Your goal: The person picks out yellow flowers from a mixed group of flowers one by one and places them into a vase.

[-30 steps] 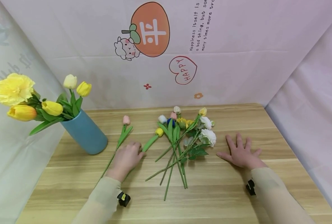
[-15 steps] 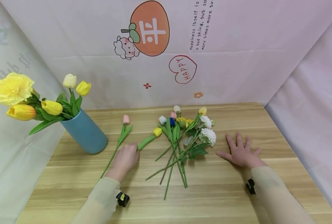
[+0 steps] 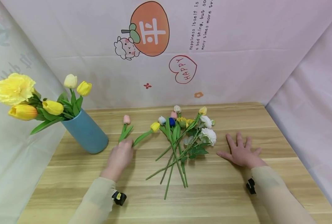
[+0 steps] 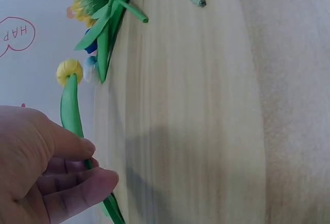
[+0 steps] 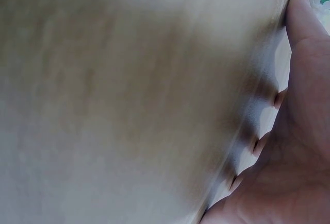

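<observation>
Pinching a yellow tulip [image 3: 155, 126] by its stem, the thumb and fingers of your left hand [image 3: 119, 157] hold the flower low over the left half of the wooden bench [image 3: 210, 202]. Its bloom points away to the right, just beside a pale blue tulip [image 3: 161, 120] at the edge of a loose pile; whether the two touch cannot be told from these angles. Just beyond your knuckles lies a pink tulip [image 3: 126, 119], its leaves running back toward you; the rest of its stem is hidden, and contact with your fingers cannot be confirmed. Your right hand [image 3: 241, 154] rests palm down on the bench, fingers spread wide, near a pair of white blossoms [image 3: 208, 137]. Between your two hands, green stems cross below a dark blue bloom [image 3: 172, 121], a white tulip [image 3: 177, 109], sunflowers [image 3: 182, 122] and a pale yellow bud [image 3: 202, 110]. On your far left stands a blue vase [image 3: 86, 133], bearing a ruffled yellow flower [image 3: 14, 88], several tulips in yellow and a cream tulip [image 3: 70, 81]. Behind the bench hangs a white cloth [image 3: 238, 71], printed with an orange fruit [image 3: 161, 42] and a red heart [image 3: 175, 67] reading "HAPPY."
</observation>
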`<state>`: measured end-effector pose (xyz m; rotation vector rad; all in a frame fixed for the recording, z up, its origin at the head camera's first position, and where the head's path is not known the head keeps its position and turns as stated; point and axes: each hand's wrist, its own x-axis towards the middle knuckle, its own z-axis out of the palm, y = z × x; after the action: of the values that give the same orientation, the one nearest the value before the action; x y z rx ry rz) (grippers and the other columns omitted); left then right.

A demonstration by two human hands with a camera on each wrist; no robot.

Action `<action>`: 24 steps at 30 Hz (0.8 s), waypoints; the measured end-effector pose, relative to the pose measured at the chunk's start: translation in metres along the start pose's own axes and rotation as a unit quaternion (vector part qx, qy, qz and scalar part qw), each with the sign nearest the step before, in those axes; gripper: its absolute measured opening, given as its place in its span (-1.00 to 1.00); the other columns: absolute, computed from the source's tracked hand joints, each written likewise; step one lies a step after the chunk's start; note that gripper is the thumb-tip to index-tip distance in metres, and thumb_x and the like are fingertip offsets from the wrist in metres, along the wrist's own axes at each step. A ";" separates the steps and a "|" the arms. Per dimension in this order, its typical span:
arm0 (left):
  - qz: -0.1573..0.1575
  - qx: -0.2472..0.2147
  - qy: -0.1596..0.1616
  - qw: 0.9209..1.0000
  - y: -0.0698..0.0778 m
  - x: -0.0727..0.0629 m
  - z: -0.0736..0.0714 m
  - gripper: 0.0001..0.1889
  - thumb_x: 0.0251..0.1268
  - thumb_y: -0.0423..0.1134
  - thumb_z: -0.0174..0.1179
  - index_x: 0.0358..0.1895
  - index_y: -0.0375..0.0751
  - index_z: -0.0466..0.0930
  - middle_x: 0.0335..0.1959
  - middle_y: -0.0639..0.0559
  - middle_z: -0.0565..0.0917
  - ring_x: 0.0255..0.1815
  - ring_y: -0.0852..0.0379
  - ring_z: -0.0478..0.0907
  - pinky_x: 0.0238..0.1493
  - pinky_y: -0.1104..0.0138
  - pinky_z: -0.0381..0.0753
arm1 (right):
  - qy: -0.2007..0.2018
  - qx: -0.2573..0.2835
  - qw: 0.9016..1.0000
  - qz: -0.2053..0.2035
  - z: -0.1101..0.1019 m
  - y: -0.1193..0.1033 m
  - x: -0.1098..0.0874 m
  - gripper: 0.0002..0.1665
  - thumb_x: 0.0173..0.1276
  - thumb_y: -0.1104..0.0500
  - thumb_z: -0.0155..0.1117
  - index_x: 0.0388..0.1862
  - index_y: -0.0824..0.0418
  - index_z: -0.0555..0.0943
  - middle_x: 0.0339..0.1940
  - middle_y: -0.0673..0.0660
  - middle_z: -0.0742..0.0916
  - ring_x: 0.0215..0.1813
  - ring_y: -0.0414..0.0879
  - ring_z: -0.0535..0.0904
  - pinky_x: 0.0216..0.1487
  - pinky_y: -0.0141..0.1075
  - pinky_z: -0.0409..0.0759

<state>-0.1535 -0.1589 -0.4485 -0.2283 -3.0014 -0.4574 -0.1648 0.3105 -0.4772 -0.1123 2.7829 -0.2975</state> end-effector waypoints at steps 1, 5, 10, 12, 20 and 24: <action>0.000 0.001 0.003 1.000 0.000 0.000 -0.002 -0.92 0.35 -0.45 0.28 -0.16 -0.32 0.61 -0.31 -0.15 0.69 -0.39 -0.11 0.69 -0.44 0.05 0.66 | 0.001 -0.001 1.000 0.000 0.000 0.000 0.000 0.29 0.35 -0.63 -0.09 0.69 0.19 -0.16 0.58 0.63 -0.17 0.44 0.82 -0.35 0.02 0.81 -0.24; 0.003 0.003 0.014 1.000 0.001 0.000 -0.008 -0.86 0.34 -0.47 0.28 -0.09 -0.37 0.64 -0.26 -0.18 0.69 -0.32 -0.16 0.71 -0.37 0.02 0.70 | 0.003 -0.002 1.000 -0.001 0.000 -0.001 0.000 0.29 0.35 -0.63 -0.09 0.69 0.19 -0.15 0.58 0.63 -0.16 0.44 0.81 -0.34 0.03 0.81 -0.23; 0.032 0.016 0.062 0.997 0.004 0.000 -0.016 -0.87 0.34 -0.47 0.30 -0.10 -0.41 0.70 -0.27 -0.20 0.68 -0.41 -0.16 0.71 -0.49 0.10 0.70 | 0.004 -0.004 1.000 -0.002 0.000 -0.002 0.000 0.29 0.35 -0.64 -0.10 0.69 0.17 -0.15 0.58 0.62 -0.15 0.45 0.81 -0.33 0.03 0.81 -0.22; 0.053 0.029 0.097 0.993 0.005 -0.001 -0.020 -0.87 0.32 -0.46 0.33 -0.11 -0.40 0.71 -0.27 -0.20 0.68 -0.50 -0.16 0.69 -0.59 0.12 0.67 | 0.004 -0.002 1.000 -0.001 0.000 -0.002 0.000 0.28 0.35 -0.63 -0.09 0.69 0.17 -0.15 0.58 0.62 -0.15 0.45 0.81 -0.33 0.03 0.81 -0.23; 0.127 0.049 0.232 0.963 0.012 0.000 -0.036 -0.89 0.26 -0.45 0.39 -0.19 -0.41 0.72 -0.34 -0.17 0.64 -0.55 -0.11 0.65 -0.72 0.13 0.58 | 0.004 0.000 1.000 -0.002 -0.001 -0.002 -0.001 0.29 0.34 -0.64 -0.09 0.69 0.18 -0.14 0.58 0.63 -0.16 0.45 0.81 -0.32 0.03 0.81 -0.23; 0.157 0.058 0.280 0.945 0.017 0.000 -0.045 -0.89 0.25 -0.46 0.40 -0.20 -0.40 0.72 -0.33 -0.18 0.65 -0.49 -0.11 0.65 -0.73 0.13 0.57 | 0.002 0.000 1.000 0.000 0.000 -0.001 -0.001 0.30 0.33 -0.65 -0.10 0.69 0.17 -0.16 0.58 0.62 -0.17 0.45 0.81 -0.32 0.03 0.81 -0.23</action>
<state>-0.1480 -0.1570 -0.4008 -0.4683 -2.3676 -0.2544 -0.1641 0.3098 -0.4763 -0.1118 2.7874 -0.2973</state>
